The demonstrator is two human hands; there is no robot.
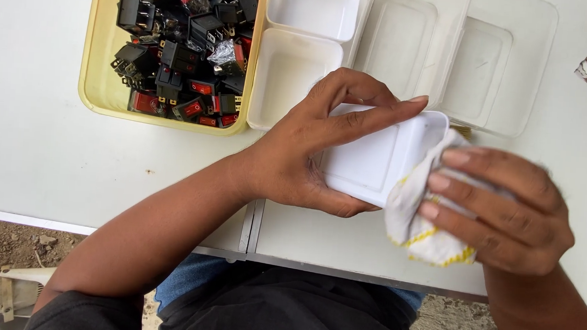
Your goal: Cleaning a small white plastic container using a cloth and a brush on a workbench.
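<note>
Your left hand [301,155] is gripping one white plastic tray [375,156] above the bench [37,142]; your right hand [501,212] is pressing a yellow-edged cloth [415,227] to it. Four empty trays [292,83] and one tub of black rocker switches [178,49] are lying beyond.

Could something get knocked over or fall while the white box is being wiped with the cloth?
Maybe. The left hand holds the white box lifted and tilted near the table's front edge, so if that grip slips, the box might drop to the ground. The right hand pushes the cloth against the box rim, and a hard push could shove it loose. The yellow tub of black switches sits close behind; a swinging elbow could bump it.
</note>
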